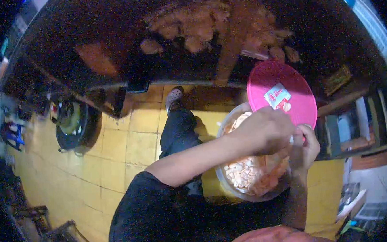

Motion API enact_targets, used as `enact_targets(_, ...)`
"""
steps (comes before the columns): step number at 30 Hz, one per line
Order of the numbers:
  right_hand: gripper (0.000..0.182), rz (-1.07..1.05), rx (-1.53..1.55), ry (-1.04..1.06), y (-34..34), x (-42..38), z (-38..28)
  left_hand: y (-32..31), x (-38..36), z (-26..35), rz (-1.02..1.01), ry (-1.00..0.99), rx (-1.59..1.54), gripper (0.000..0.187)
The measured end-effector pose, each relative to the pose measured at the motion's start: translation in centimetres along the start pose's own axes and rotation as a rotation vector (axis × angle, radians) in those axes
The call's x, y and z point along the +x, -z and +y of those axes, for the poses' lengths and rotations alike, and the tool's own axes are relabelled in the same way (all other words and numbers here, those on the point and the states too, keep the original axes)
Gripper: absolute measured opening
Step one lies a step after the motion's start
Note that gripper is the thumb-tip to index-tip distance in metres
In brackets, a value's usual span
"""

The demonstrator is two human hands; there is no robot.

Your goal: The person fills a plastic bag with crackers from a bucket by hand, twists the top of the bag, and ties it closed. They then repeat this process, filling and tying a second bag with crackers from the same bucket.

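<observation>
A round container [243, 178] full of small pale cut pieces stands in front of me at my lap. A pink lid [300, 88] with a white and red label leans over its far right edge. My left hand [271, 127] is over the container, its fingers curled and blurred by motion, beside the lid. Close by on the right, my right hand [309, 145] has its fingers closed near the lid's lower edge. What either hand holds is too small and blurred to tell.
A dark table [190, 68] with brownish lumps [197, 30] lies ahead. On the left, a black tub [72, 128] stands on the yellow tiled floor [115, 148]. Wooden stools [68, 239] are at lower left, and a dark rack [358, 128] is at right.
</observation>
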State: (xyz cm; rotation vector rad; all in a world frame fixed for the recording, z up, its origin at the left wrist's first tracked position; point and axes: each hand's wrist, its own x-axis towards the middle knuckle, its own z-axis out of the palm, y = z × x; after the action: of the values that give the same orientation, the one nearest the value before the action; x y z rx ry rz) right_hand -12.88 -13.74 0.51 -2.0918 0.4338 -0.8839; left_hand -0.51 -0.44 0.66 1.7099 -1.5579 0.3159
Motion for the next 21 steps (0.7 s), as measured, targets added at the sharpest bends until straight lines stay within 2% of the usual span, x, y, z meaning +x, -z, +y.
enact_targets(1,0.010,0.065,0.119,0.067,-0.3,0.4,1.0,-0.4,0.1,0.2,0.088,-0.053,-0.004,0.015)
enact_targets(2,0.010,0.041,0.110,0.084,-0.3,0.6,1.3,-0.8,0.3,0.2,0.172,-0.110,-0.008,0.016)
enact_targets(4,0.007,0.187,0.253,0.023,-0.8,0.8,-0.5,-1.4,0.3,-0.1,0.161,-0.058,-0.075,0.015)
enact_targets(5,0.011,0.146,0.348,0.019,-0.6,0.8,0.6,-1.7,0.2,-0.2,0.132,-0.022,-0.162,0.016)
enact_targets(7,0.010,0.114,0.337,0.064,-0.5,0.8,1.2,-1.6,0.2,-0.6,0.114,0.008,-0.241,0.017)
enact_targets(9,0.009,0.094,0.329,0.109,-0.4,0.9,1.0,-1.5,0.3,-0.8,0.087,-0.025,-0.456,0.020)
enact_targets(11,0.008,0.116,0.070,0.200,-0.4,0.8,0.4,-2.1,0.2,-1.1,0.116,-0.004,-0.492,0.021)
enact_targets(12,0.008,0.120,0.069,0.205,-0.3,0.9,0.1,-2.4,0.2,-1.2,0.138,0.018,-0.527,0.021)
enact_targets(15,0.010,0.002,-0.266,0.456,0.4,1.0,-1.6,-2.9,0.1,-1.7,0.177,-0.003,-0.438,0.020)
enact_targets(16,0.010,0.009,-0.262,0.456,0.6,0.9,-1.7,-3.0,0.0,-1.6,0.172,-0.007,-0.435,0.020)
enact_targets(18,0.013,0.031,-0.491,0.529,1.1,0.8,-1.7,-3.0,0.1,-1.3,0.165,0.025,-0.402,0.019)
enact_targets(21,0.016,0.020,-0.431,0.530,1.6,0.9,-0.5,-2.5,0.1,-1.1,0.103,0.030,-0.391,0.018)
